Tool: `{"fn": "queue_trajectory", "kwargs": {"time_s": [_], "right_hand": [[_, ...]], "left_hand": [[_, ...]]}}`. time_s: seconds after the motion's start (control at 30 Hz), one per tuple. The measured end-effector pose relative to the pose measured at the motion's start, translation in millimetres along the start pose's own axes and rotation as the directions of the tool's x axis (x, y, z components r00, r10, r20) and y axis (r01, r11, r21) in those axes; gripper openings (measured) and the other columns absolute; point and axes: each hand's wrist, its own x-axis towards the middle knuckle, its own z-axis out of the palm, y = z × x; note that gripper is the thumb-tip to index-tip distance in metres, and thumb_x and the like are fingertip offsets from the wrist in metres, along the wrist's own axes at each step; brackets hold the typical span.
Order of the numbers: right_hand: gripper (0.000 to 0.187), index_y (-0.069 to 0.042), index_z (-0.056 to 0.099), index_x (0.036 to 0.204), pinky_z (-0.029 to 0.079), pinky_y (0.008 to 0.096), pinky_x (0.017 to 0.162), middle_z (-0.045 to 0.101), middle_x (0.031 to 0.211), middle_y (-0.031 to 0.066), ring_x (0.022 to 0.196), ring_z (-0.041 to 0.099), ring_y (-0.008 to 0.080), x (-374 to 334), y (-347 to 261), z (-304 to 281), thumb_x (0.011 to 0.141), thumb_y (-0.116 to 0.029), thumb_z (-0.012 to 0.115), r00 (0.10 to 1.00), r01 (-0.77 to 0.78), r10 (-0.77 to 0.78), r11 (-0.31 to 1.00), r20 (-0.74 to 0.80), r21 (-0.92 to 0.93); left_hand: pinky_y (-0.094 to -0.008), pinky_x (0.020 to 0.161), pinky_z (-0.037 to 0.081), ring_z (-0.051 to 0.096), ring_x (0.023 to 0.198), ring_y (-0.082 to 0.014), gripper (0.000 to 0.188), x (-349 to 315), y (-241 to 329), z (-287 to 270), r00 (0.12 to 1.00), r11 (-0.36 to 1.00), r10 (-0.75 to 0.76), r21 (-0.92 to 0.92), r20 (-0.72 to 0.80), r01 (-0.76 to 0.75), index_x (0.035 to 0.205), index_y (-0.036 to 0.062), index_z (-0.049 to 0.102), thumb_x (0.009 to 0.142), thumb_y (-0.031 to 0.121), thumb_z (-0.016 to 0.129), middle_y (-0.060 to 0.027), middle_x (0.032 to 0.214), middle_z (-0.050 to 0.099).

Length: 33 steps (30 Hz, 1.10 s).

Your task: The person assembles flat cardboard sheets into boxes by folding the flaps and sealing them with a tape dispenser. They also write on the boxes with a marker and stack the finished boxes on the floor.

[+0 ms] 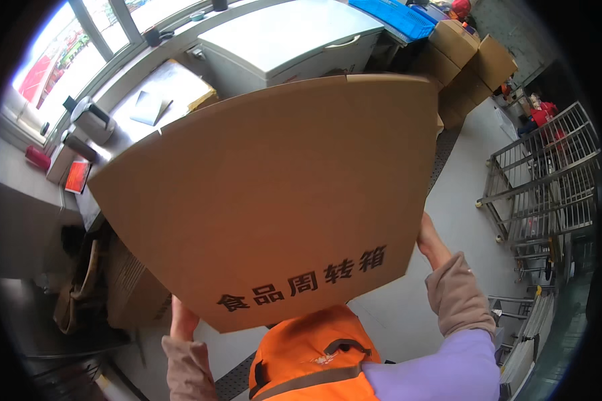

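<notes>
I hold a large flat brown cardboard box [274, 194] up in front of me, and it fills the middle of the view. Dark printed characters run along its lower edge. My left hand [182, 319] grips its lower left edge from below. My right hand [429, 242] grips its right edge, with the fingers behind the cardboard. My sleeves are beige and lilac, and I wear an orange vest [314, 361].
A white chest freezer [287, 37] stands behind, with a blue crate [394, 15] beside it. Stacked brown cartons [471, 57] sit at the upper right. A metal wire trolley [548, 180] is on the right. More cardboard [130, 284] leans at the lower left.
</notes>
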Motion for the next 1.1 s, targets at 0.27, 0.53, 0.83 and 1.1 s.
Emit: {"fn": "queue_trajectory", "kwargs": {"time_s": [0.27, 0.53, 0.83, 1.1], "right_hand": [[0.052, -0.003, 0.049, 0.135, 0.049, 0.0316, 0.088, 0.058, 0.126, 0.0064, 0.111, 0.056, 0.0154, 128, 26, -101, 0.098, -0.038, 0.053, 0.966, 0.09, -0.095, 0.995, -0.24, -0.031], [0.053, -0.007, 0.04, 0.142, 0.047, 0.0365, 0.099, 0.05, 0.137, 0.0065, 0.122, 0.051, 0.0191, 228, 29, -195, 0.099, -0.034, 0.054, 0.913, 0.25, -0.13, 0.928, -0.387, 0.278], [0.042, -0.008, 0.045, 0.135, 0.053, 0.0365, 0.09, 0.061, 0.122, 0.0099, 0.103, 0.064, 0.0232, 316, 137, -245, 0.099, -0.026, 0.057, 0.906, 0.005, 0.076, 0.982, -0.416, 0.19], [0.025, -0.005, 0.053, 0.12, 0.058, 0.0369, 0.071, 0.064, 0.093, 0.0083, 0.08, 0.066, 0.0243, 273, 210, -231, 0.099, -0.019, 0.054, 0.92, 0.024, -0.038, 0.999, -0.391, -0.039]], "left_hand": [[-0.0369, 0.086, 0.051, 0.056, 0.111, -0.0196, 0.054, 172, -98, 139, 0.966, 0.985, -0.123, 0.093, -0.226, 0.147, 0.136, 0.0111, 0.045, 0.098, 0.048, 0.051, -0.0036, 0.127, 0.055], [-0.0383, 0.092, 0.047, 0.054, 0.112, -0.0202, 0.044, 284, -174, 166, 0.975, 0.93, 0.044, 0.366, -0.22, 0.04, 0.123, 0.0054, 0.057, 0.099, 0.042, 0.047, -0.0067, 0.122, 0.06], [-0.051, 0.115, 0.024, 0.031, 0.141, -0.0286, 0.064, 312, -169, 250, 0.943, 0.846, -0.332, 0.438, -0.015, 0.304, 0.153, 0.012, 0.028, 0.102, 0.051, 0.036, -0.0093, 0.155, 0.032], [-0.0376, 0.091, 0.049, 0.06, 0.109, -0.0243, 0.064, 282, -148, 127, 0.963, 0.847, -0.154, 0.472, -0.22, 0.244, 0.138, 0.0021, 0.045, 0.096, 0.05, 0.053, -0.016, 0.123, 0.06]]}}
